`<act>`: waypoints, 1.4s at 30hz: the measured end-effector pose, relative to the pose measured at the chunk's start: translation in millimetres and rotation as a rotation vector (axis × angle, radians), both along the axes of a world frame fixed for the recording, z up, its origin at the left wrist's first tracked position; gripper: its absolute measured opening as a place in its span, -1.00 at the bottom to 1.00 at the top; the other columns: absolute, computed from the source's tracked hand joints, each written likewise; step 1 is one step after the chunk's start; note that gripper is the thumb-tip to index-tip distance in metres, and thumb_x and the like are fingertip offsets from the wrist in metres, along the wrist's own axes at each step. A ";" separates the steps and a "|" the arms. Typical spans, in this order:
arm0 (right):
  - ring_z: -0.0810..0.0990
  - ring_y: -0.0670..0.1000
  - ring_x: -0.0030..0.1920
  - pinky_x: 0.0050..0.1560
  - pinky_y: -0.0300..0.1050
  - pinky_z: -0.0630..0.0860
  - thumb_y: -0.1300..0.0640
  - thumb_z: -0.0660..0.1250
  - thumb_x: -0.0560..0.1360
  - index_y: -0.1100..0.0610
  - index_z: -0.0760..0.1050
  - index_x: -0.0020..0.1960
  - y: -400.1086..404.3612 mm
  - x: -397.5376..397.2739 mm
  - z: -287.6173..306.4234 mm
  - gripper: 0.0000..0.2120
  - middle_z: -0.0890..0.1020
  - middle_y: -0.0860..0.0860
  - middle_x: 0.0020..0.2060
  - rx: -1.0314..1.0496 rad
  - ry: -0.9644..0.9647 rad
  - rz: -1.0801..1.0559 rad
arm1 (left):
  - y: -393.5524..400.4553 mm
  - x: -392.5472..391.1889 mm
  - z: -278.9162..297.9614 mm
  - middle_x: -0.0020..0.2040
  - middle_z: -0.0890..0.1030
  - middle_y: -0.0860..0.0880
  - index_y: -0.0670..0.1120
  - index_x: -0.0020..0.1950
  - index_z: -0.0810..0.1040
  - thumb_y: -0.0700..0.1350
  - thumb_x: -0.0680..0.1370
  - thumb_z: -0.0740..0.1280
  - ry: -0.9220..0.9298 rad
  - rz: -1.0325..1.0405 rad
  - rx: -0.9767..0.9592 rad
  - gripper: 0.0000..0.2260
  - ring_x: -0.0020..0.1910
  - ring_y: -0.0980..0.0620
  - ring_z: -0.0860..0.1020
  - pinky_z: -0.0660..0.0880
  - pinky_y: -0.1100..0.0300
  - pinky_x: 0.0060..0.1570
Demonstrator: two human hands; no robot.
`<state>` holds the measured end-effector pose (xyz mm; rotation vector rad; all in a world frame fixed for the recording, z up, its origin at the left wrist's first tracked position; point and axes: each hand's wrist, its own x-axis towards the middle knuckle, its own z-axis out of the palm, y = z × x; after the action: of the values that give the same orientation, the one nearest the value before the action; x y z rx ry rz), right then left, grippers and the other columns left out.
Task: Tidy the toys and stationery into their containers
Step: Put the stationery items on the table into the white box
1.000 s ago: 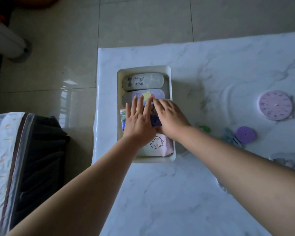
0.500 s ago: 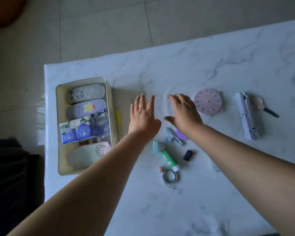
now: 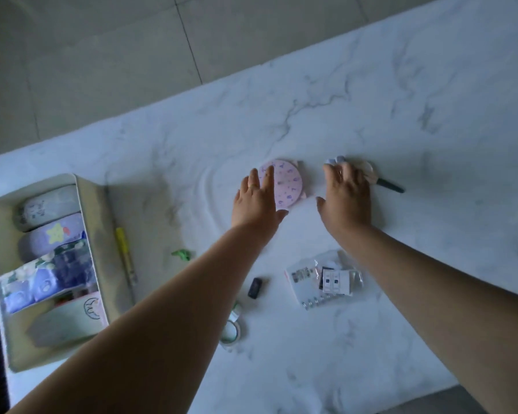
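Left hand point(image 3: 256, 201): fingers straight and close together, tips lying over the left edge of the round pink clock-face toy with purple numerals point(image 3: 284, 183). Nothing gripped; whether they press it or hang just above, can't tell. Right hand point(image 3: 346, 198): fingers loosely curved, thumb spread, over the pale lilac object point(image 3: 335, 159) whose end pokes out past the fingertips. Contact unclear, no closed grip visible. Just beside that hand: cream shell-shaped piece with a dark handle point(image 3: 380, 179).

Done so far, judging by layout: the cream rectangular plastic tray point(image 3: 100, 234) at the left table edge is packed with a white pouch, a lilac pouch with a yellow star, blue patterned packs and a white case with a cartoon face.

Still loose on the white marble table point(image 3: 401, 115):
- yellow pen point(image 3: 126, 255), just beside the tray's right wall
- small green toy point(image 3: 181, 253)
- small black block point(image 3: 254, 288)
- tape roll point(image 3: 232, 330), partly under the left forearm
- clear plastic packet with printed cards point(image 3: 323, 279)
- the clock toy and the items by the right hand

My estimate: roughly half done, pouches in, small stuff pending. Clock toy looks like the next pickup.
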<state>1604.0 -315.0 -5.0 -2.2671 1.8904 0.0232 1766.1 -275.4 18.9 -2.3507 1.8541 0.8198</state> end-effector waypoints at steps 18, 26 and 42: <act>0.44 0.19 0.14 -0.07 -0.02 0.35 0.31 0.27 0.46 0.11 0.38 0.31 4.9 25.5 34.2 -0.56 0.44 0.15 0.16 0.132 -0.118 0.143 | -15.3 -14.4 24.1 0.58 -0.01 -0.18 0.00 0.57 0.08 -0.22 0.56 0.23 -0.070 -0.177 -0.144 -0.38 0.56 -0.17 -0.10 -0.16 -0.06 0.52; 0.40 0.17 0.16 -0.20 -0.03 0.28 0.29 0.25 0.48 0.13 0.38 0.23 31.8 140.9 60.1 -0.67 0.41 0.10 0.15 0.122 -0.178 0.350 | 29.1 91.7 48.9 0.11 0.58 -0.05 -0.03 0.23 0.47 -0.14 0.52 0.27 -0.134 0.036 -0.248 -0.73 0.16 -0.14 0.44 0.21 0.10 0.28; 0.47 0.21 0.09 0.09 0.00 0.40 0.28 0.30 0.44 0.07 0.51 0.19 107.1 378.5 72.7 -0.66 0.52 0.12 0.08 0.087 -0.273 0.601 | 165.2 345.5 61.0 0.15 0.47 -0.14 -0.05 0.20 0.52 -0.14 0.46 0.41 -0.288 0.415 -0.261 -0.69 0.18 -0.17 0.39 0.37 0.03 0.10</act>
<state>1982.5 -207.9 67.7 -2.5303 1.0147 -0.1114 2111.7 -110.2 79.9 -2.8823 1.4581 0.2368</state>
